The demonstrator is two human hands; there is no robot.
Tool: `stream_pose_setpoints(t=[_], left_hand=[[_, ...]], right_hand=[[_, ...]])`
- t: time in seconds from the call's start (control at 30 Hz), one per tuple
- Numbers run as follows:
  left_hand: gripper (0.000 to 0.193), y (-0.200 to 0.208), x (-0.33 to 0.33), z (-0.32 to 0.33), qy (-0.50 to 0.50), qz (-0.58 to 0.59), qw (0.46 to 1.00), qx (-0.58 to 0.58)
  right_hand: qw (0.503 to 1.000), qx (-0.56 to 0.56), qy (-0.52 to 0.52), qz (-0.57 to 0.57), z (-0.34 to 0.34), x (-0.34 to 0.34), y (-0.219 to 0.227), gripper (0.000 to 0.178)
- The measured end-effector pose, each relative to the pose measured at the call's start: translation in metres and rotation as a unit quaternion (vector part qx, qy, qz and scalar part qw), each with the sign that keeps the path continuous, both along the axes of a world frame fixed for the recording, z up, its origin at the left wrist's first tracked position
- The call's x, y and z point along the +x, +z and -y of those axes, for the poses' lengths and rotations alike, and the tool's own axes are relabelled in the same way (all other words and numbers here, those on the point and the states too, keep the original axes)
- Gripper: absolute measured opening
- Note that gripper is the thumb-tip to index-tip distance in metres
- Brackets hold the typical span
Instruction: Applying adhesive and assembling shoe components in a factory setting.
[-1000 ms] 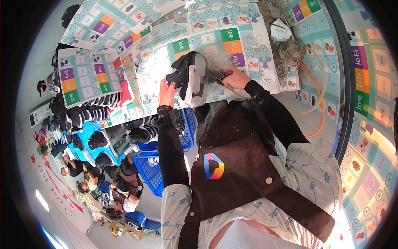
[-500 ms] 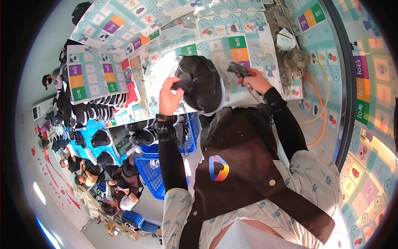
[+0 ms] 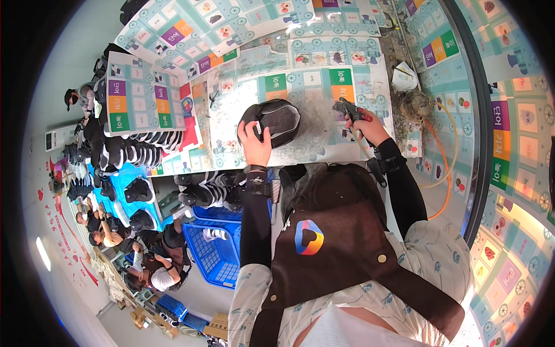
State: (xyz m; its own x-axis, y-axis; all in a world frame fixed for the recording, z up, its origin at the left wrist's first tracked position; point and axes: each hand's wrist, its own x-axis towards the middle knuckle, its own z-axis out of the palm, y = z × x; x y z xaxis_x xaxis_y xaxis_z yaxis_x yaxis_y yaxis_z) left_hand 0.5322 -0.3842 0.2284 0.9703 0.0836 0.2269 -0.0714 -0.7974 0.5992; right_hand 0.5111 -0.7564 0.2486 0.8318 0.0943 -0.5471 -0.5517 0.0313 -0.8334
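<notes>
A black cap with a pale edge band lies on the paper-covered table, its greyish inner side partly turned up. My left hand grips its near left side, fingers bent over the edge, with a small light patch beside the fingertips. To the right of the cap, my right hand is wrapped round a dark trigger gun with red parts, held apart from the cap. The gun's nozzle end points up and left, and a thin hose hangs below it.
Stacked black-and-white caps stand left, beside printed sheets. Blue baskets stand below the table's left edge. An orange hose hangs at right, near a white container. Co-workers sit at lower left.
The cap has turned over from its rounded outside to its inner side and gone down toward the table. My left hand has shifted right with it; the gun stays in my right hand, slightly lower.
</notes>
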Motion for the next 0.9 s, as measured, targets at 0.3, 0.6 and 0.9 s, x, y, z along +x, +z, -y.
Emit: stream_pose_setpoints(t=[0.3,0.6,0.9], left_hand=[[0.038,0.066,0.031,-0.017,0.039,-0.016,0.992,0.119],[0.036,0.017,0.112,0.067,-0.350,-0.043,0.912,0.209],[0.036,0.011,0.125,0.078,-0.382,-0.048,0.903,0.188]], right_hand=[[0.999,0.028,-0.007,0.040,-0.004,0.004,0.017,0.036],[0.971,-0.143,0.120,0.149,-0.024,-0.020,0.006,0.031],[0.934,-0.244,0.178,0.190,-0.079,0.004,-0.017,0.029]])
